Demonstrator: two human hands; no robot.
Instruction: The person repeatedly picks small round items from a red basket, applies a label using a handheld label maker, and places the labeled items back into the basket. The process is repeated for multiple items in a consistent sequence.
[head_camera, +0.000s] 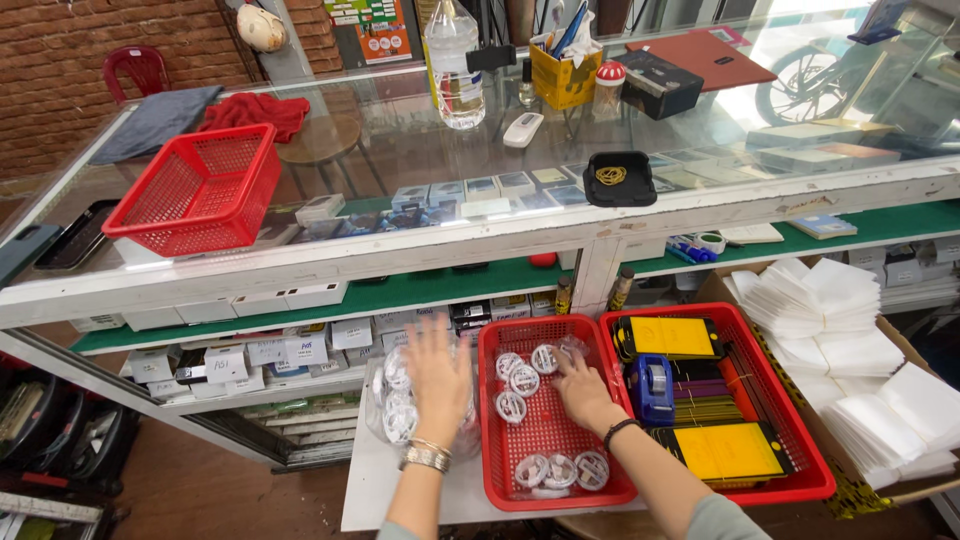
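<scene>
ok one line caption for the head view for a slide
Left hand rests on a clear bag of coiled cables; right hand reaches into a red basket of them.

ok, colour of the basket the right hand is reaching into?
Red basket, a mesh plastic one; the right hand is inside it. Head view.

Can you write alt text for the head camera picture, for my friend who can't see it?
A person's right hand reaches among small round white packets in a red plastic basket, while the left hand rests on a clear bag of similar packets. Behind stands a glass display counter.
</scene>
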